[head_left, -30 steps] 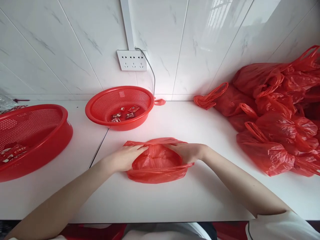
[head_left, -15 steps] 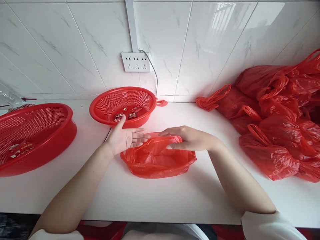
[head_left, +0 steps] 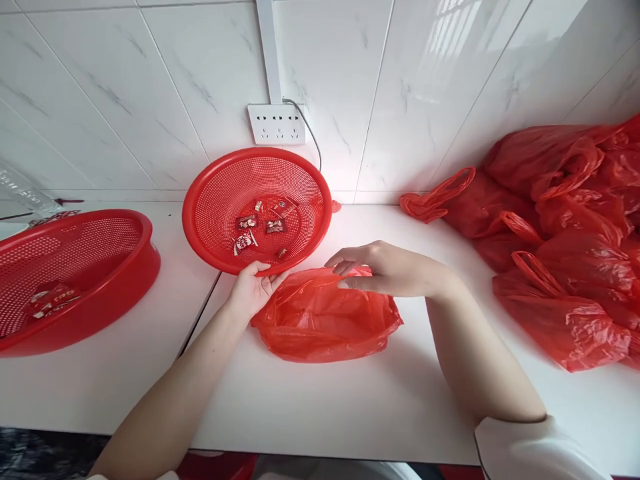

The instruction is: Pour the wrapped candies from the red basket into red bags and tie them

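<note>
My left hand (head_left: 253,291) grips the near rim of a red perforated plastic basket (head_left: 200,230), thumb on top and fingers beneath. The basket is tilted toward me. Several small wrapped packets (head_left: 275,227) lie on its bottom, in red and white wrappers. In front of it, a thin red plastic bag (head_left: 325,340) sits with its mouth spread wide, and nothing shows inside. Over the bag's back right edge hovers my right hand (head_left: 387,268), fingers curved and thumb apart, holding nothing. Whether its fingertips touch the bag is unclear.
A second red basket (head_left: 125,280) with a few wrapped packets stands at the left. Filled red plastic bags (head_left: 560,247) are heaped at the right. Behind the white counter (head_left: 300,407) rises a tiled wall with a socket panel (head_left: 277,125) and cable.
My left hand has turned from open above the bag to gripping the basket's near rim. The basket has tipped toward me, showing more of its inside. My right hand stays near the bag.
</note>
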